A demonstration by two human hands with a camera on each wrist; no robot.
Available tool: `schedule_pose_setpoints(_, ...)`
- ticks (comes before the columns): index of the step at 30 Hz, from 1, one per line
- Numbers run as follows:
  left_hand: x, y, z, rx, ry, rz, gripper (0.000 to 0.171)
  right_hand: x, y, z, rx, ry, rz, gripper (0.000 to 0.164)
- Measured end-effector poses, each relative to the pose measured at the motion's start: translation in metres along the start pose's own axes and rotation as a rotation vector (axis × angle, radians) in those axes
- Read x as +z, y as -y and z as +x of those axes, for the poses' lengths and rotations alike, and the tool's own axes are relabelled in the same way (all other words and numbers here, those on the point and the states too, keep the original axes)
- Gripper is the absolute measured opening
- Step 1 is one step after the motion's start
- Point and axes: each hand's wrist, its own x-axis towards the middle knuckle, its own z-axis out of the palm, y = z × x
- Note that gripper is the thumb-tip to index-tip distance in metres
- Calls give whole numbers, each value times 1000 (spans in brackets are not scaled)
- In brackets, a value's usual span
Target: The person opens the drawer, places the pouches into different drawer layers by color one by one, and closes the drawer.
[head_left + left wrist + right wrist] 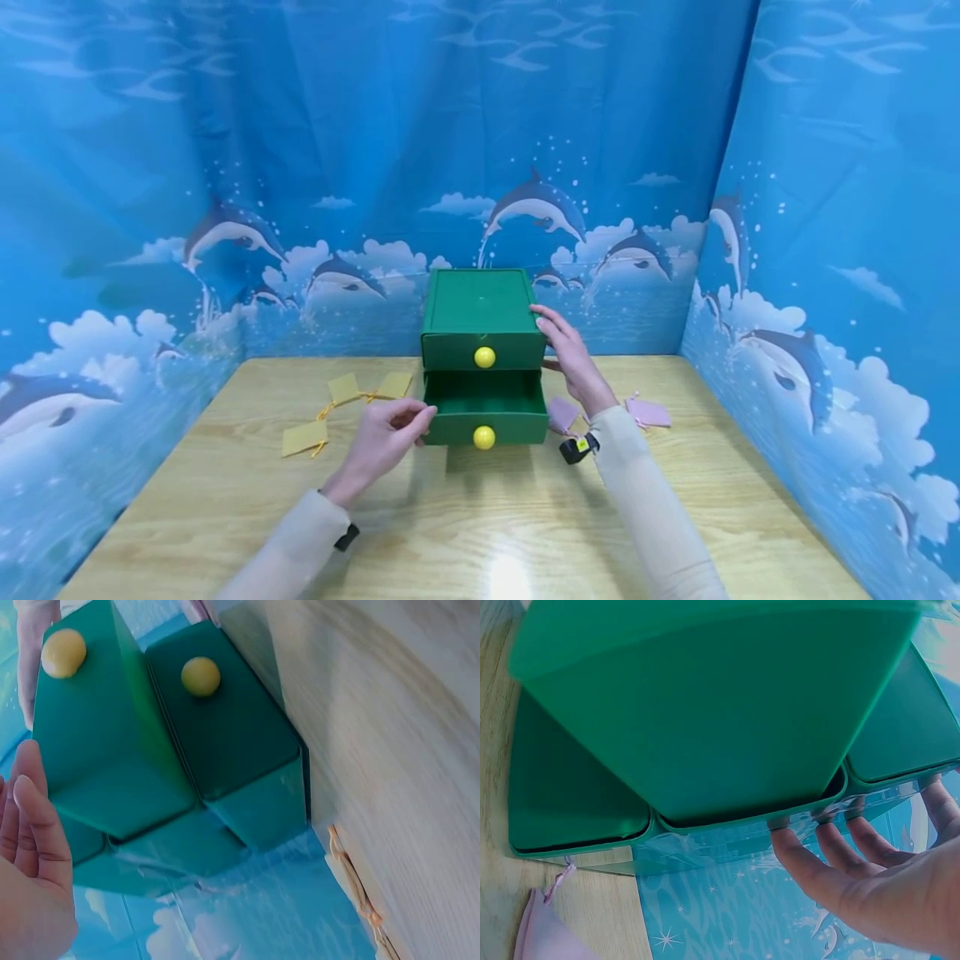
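Note:
A green drawer cabinet (480, 300) stands on the table, its middle drawer (517, 429) pulled out and bare inside where visible. The left hand (378, 437) is at that drawer's left front corner, thumb and fingertips right at the rim. In the left wrist view, this hand's thumb (43, 832) and fingers lie alongside the drawer's upper edge. Extended fingers of the right hand (573, 358) rest against the cabinet's right side, near the top. The right wrist view shows several fingertips (784, 840) on that side wall. A yellow round knob (483, 437) is on the drawer front.
Left of the cabinet lie small yellow pouches (305, 437) with orange drawstrings. Purple pouches (648, 412) lie to the right, one partly behind the right wrist. A blue dolphin-print curtain (480, 125) encloses the wooden table (420, 533) at the back and sides.

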Motion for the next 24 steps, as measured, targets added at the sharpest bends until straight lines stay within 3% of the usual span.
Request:
schedule_pose_setpoints(5, -16, 7, 2, -3, -60, -6, 12, 2, -1, 2, -16, -10, -17, 49)
schedule_pose_setpoints(7, -23, 9, 3, -37, -75, 3, 10, 2, -1, 2, -19, -11, -19, 49)
schedule_pose_setpoints(16, -55, 7, 11, -340, -37, 63, 18, 2, -2, 0, -19, -12, -10, 49)
schedule_pose_setpoints(19, -64, 23, 9, -379, -58, 52, 24, 3, -2, 0, -21, -12, -12, 49)
schedule_pose_setpoints(24, -73, 52, 6, -387, -90, 21, 34, 1, -1, -2, -22, -12, -10, 49)
